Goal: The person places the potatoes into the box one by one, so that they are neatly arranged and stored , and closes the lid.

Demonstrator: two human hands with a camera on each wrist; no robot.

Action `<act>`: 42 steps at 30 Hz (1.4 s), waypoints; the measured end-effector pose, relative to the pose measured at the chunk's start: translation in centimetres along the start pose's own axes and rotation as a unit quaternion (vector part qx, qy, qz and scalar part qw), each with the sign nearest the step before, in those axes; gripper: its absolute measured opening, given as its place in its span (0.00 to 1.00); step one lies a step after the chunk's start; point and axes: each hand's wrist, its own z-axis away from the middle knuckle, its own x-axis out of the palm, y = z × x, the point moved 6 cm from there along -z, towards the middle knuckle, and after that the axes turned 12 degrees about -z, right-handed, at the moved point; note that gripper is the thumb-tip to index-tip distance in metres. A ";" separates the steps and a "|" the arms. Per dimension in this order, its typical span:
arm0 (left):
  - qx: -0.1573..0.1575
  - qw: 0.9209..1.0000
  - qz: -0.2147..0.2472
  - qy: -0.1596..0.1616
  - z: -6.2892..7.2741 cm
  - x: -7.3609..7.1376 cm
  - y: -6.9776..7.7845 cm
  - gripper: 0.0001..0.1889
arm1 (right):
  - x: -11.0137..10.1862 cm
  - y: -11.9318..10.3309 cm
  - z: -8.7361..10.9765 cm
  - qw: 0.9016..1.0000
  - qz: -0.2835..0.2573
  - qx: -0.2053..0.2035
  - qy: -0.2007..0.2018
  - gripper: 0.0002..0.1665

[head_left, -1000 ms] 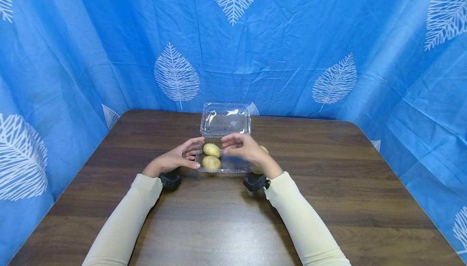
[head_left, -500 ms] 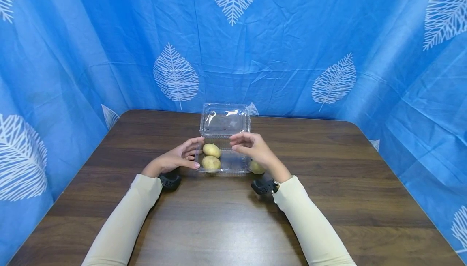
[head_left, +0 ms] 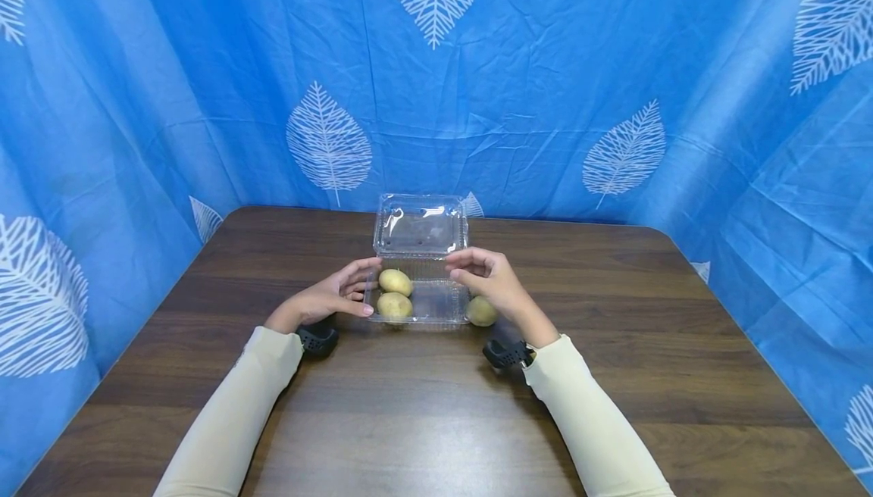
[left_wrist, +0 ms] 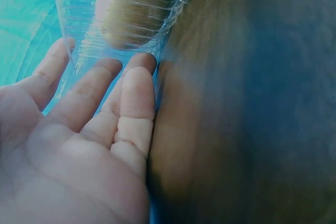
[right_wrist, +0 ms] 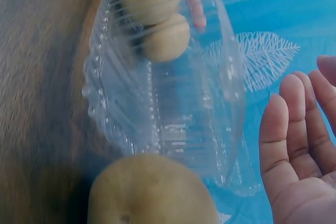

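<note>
A clear plastic clamshell box (head_left: 436, 301) stands on the table with its lid (head_left: 421, 224) raised at the back. Inside, along the left end, two potatoes (head_left: 395, 305) lie one behind the other. A third potato (head_left: 481, 311) is outside, close to the box's right end; it looms large in the right wrist view. My left hand (head_left: 326, 298) rests its fingertips on the box's left side, fingers (left_wrist: 137, 98) loosely extended. My right hand (head_left: 494, 281) hovers by the right end with relaxed fingers (right_wrist: 274, 129) and holds nothing.
The dark wooden table (head_left: 409, 421) stretches forward to a blue curtain (head_left: 477, 141) with white leaf prints, which also hangs at both sides. Black wrist straps (head_left: 505, 354) sit below both hands.
My right hand has drawn rightward from over the box to its right end, uncovering the third potato. The left hand, the box and the two potatoes inside stay put.
</note>
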 end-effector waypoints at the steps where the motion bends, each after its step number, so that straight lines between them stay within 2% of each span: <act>1: 0.000 1.000 0.000 0.000 0.0 0.0 0.0 0.55 | -0.2 0.0 0.1 1.000 -0.002 -0.002 0.002 0.17; 13: -0.003 1.000 -0.002 0.002 0.1 0.1 0.3 0.54 | -2.2 -0.4 0.6 0.998 -0.003 -0.035 0.049 0.17; 26: 0.002 1.000 -0.001 0.002 0.0 0.0 0.2 0.54 | -4.6 0.9 1.0 0.995 0.020 -0.042 0.091 0.16; 31: 0.001 1.000 -0.004 0.000 0.0 0.1 0.2 0.54 | -5.5 1.7 1.1 0.993 0.037 -0.026 0.109 0.16; 42: -0.002 1.000 -0.009 0.003 0.3 0.1 0.3 0.54 | -6.7 4.1 1.5 0.991 0.052 0.057 0.113 0.22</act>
